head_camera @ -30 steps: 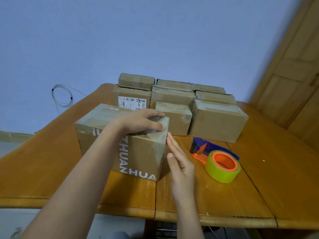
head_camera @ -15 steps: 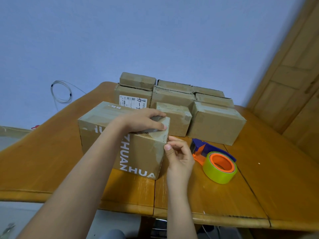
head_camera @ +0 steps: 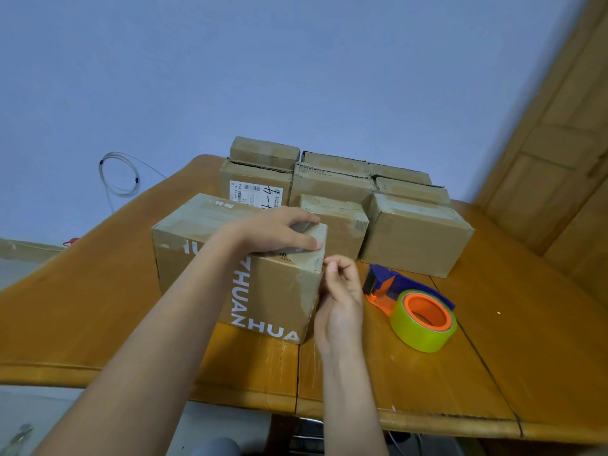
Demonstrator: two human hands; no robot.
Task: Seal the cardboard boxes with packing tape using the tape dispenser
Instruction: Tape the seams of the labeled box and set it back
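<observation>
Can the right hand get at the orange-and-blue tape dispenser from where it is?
Probably yes: the right hand is beside the printed cardboard box, and only bare wooden table lies between it and the orange-and-blue tape dispenser.

We have one head-worn view only, looking forward and down from close above the orange-brown wooden table (head_camera: pixel 427 373). It faces a pale blue wall (head_camera: pixel 296 77) beyond the left hand (head_camera: pixel 273 230), with both forearms reaching in from the bottom edge.
</observation>
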